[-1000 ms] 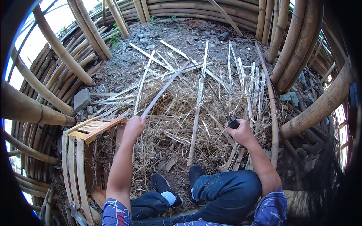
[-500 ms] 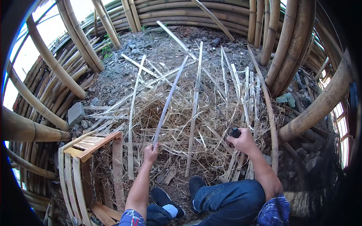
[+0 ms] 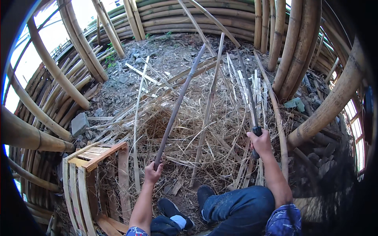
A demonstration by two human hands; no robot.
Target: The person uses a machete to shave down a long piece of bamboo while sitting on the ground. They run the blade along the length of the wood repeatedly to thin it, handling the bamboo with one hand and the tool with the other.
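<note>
My left hand (image 3: 152, 173) is closed around the near end of a long, thin bamboo strip (image 3: 179, 101), which slants up and away to the right with its darker side showing. My right hand (image 3: 260, 142) grips the black handle of a long-bladed knife (image 3: 248, 89). Its narrow dark blade points away from me, well to the right of the strip and apart from it. Between my hands, another bamboo strip (image 3: 208, 103) lies on a heap of curly bamboo shavings (image 3: 179, 122).
A wooden slatted crate (image 3: 82, 188) lies on its side at the left. Beside it is a grey block (image 3: 80, 124). Bamboo poles (image 3: 296, 43) rise on both sides, before a wall of stacked bamboo (image 3: 197, 19). More split strips (image 3: 258, 90) lie at the right, near a long pole (image 3: 273, 104).
The knife has swung from a blurred, leftward slant to pointing away, and my right hand has shifted slightly right. The strip in my left hand now shows its darker side, its near end slightly lower.
</note>
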